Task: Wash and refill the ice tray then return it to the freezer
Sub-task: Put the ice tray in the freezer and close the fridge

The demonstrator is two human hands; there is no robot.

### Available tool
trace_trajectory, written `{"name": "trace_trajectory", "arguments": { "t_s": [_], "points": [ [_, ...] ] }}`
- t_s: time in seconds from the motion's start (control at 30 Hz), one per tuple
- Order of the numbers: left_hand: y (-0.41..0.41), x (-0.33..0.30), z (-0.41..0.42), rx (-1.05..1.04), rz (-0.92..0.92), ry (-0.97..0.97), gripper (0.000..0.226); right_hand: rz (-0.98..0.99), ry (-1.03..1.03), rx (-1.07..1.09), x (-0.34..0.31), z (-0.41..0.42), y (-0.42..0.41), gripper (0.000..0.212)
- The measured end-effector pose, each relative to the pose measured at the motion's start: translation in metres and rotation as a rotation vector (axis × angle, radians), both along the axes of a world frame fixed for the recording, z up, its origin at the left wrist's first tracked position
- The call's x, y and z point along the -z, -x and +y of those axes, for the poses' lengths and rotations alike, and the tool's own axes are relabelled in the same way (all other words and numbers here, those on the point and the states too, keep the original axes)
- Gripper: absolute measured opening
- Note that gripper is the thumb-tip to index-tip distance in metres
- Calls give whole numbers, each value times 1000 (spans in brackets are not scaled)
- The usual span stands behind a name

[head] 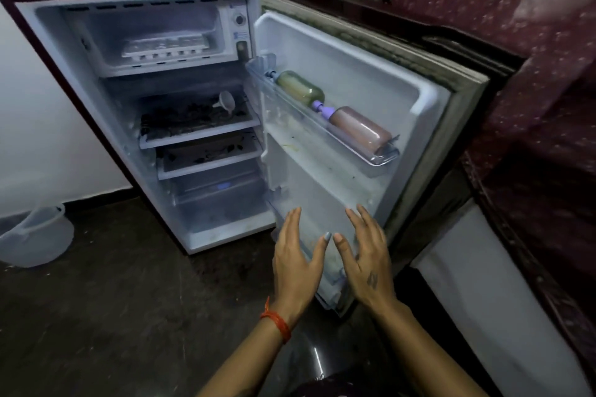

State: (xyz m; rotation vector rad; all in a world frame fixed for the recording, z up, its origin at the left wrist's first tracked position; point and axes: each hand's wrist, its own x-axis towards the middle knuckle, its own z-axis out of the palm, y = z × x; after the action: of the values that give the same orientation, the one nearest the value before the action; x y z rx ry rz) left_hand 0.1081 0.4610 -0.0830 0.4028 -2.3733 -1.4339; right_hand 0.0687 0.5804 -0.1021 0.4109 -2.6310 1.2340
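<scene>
The ice tray (166,48) lies in the freezer compartment (96,39), at eleven o'clock from both hands. The left hand (295,264) and right hand (367,263) are released, grasping nothing. The person should probably lift the tray out level.

No legible text, label or number on any surface.

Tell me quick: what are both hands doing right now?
Left hand: open, fingers straight, holding nothing.
Right hand: open, fingers spread, holding nothing.
The ice tray sits in the freezer, untouched.
</scene>
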Motion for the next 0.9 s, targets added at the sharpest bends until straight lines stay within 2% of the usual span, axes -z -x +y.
{"name": "trace_trajectory", "arguments": {
  "t_s": [0.13, 0.27, 0.57, 0.83, 0.9],
  "points": [
    [17, -6, 44, 24, 23, 18, 71, 89, 85, 108, -3, 43, 19, 72],
    [34, -8, 72, 40, 32, 29, 68, 150, 146, 168, -6, 75, 37, 57],
    [56, -13, 105, -50, 63, 52, 67, 344, 291, 198, -19, 101, 77, 49],
    [51, -15, 108, -105, 65, 54, 65, 143, 437, 172, -23, 98, 98, 69],
    [50, -18, 106, -114, 71, 63, 65, 146, 450, 177, -22, 91, 95, 69]
  ]
}}
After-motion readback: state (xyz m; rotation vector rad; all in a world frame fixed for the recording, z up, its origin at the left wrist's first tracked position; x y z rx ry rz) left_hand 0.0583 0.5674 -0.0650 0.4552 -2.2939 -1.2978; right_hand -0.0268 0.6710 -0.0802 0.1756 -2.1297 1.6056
